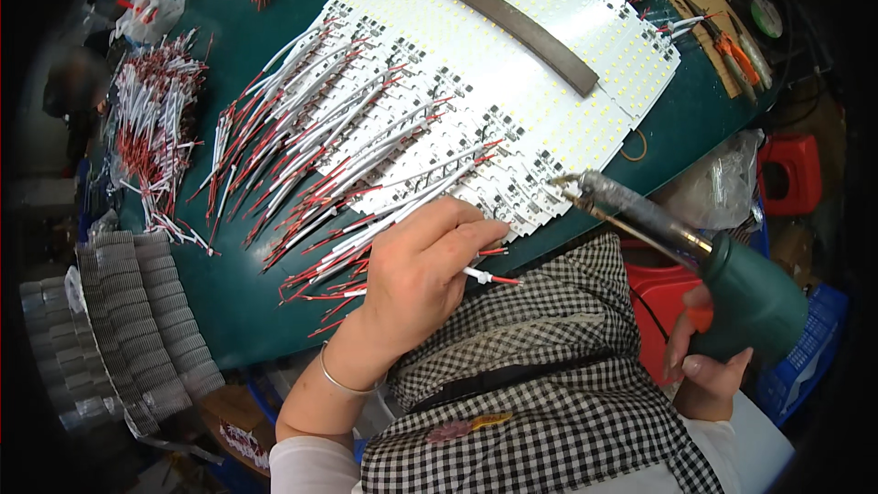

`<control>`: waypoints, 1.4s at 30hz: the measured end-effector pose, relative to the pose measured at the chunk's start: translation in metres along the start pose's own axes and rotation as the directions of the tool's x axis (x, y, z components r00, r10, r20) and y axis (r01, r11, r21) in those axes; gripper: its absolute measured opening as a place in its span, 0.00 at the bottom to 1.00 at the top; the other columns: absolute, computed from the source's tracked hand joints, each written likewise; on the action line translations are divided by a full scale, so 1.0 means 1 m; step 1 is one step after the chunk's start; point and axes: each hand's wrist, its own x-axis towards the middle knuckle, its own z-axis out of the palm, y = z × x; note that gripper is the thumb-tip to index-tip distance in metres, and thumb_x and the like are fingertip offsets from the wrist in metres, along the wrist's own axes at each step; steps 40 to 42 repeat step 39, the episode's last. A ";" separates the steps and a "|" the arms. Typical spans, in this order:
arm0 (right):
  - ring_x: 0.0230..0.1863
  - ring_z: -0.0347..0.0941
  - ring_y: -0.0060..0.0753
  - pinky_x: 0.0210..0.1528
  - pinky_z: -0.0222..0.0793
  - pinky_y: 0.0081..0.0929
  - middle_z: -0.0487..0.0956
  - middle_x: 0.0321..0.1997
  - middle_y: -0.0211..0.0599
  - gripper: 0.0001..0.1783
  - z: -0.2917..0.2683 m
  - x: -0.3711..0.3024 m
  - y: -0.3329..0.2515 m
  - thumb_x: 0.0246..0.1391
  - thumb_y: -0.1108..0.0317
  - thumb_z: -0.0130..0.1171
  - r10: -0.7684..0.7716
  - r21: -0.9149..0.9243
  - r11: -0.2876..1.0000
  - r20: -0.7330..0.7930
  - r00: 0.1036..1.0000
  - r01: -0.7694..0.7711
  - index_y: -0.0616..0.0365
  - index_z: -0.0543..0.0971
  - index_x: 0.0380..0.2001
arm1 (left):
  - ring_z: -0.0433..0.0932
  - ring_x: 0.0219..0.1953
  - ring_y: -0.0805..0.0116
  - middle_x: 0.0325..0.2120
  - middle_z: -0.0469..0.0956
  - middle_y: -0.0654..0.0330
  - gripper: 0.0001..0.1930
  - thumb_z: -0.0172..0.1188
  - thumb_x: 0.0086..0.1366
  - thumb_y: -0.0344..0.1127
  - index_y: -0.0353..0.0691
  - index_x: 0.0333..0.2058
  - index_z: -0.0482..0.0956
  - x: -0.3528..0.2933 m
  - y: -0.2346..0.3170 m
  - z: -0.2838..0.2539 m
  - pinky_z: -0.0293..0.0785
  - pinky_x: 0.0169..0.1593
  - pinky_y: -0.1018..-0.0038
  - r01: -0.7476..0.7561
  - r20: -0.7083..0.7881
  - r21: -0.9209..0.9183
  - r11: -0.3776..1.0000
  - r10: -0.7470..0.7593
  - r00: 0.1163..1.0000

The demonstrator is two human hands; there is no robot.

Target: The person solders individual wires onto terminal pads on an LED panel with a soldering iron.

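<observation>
My left hand (422,258) is closed on a short white cable (479,274) with bare red wire ends, low over the near edge of the white LED boards (549,119). Its fingertips are near the boards' edge. My right hand (712,373) grips a green soldering gun (757,304) by its handle, a finger by the orange trigger. The gun's tip (565,180) is at the near right corner of the boards; whether it touches is unclear. Several white cables (320,137) with red ends lie in rows across the boards' left side.
A dark curved bar (498,18) lies across the boards. Loose cables (157,119) are heaped on the green table (229,297) at left, beside stacked grey ribbed strips (137,320). Orange-handled pliers (733,57) lie far right, above a red stool (790,174).
</observation>
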 end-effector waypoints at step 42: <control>0.17 0.73 0.31 0.15 0.74 0.21 0.73 0.44 0.53 0.35 -0.026 -0.006 -0.001 0.35 0.77 0.68 -0.051 -0.196 0.977 0.167 0.985 0.084 0.78 0.66 0.50 | 0.71 0.23 0.63 0.22 0.70 0.59 0.24 0.57 0.41 0.14 0.38 0.40 0.83 0.005 0.026 0.000 0.68 0.25 0.69 0.116 -0.061 0.185 0.976 -0.106 0.992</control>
